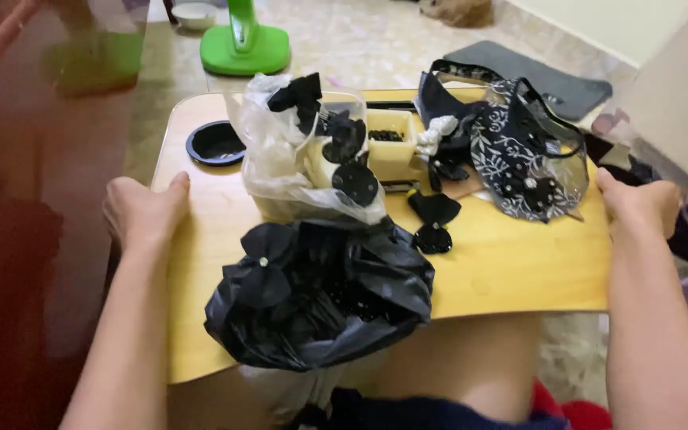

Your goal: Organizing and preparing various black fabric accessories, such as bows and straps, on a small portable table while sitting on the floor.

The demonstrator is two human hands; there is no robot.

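My left hand (143,211) grips the left edge of a small wooden lap table (511,267), and my right hand (639,203) grips its right edge. On the table sit a black plastic bag (316,299) of black fabric bows near the front, a clear plastic bag (292,159) with more black pieces behind it, and a small cream box (396,147) of dark beads. Loose black bows (434,219) lie at the centre. A clear pouch with black patterned fabric (527,155) rests at the back right.
A round black cup recess (215,143) is in the table's back left corner. On the tiled floor beyond stand a green fan base (244,48) and a grey mat (543,76). A dark red surface (9,199) runs along the left. My knee shows under the table.
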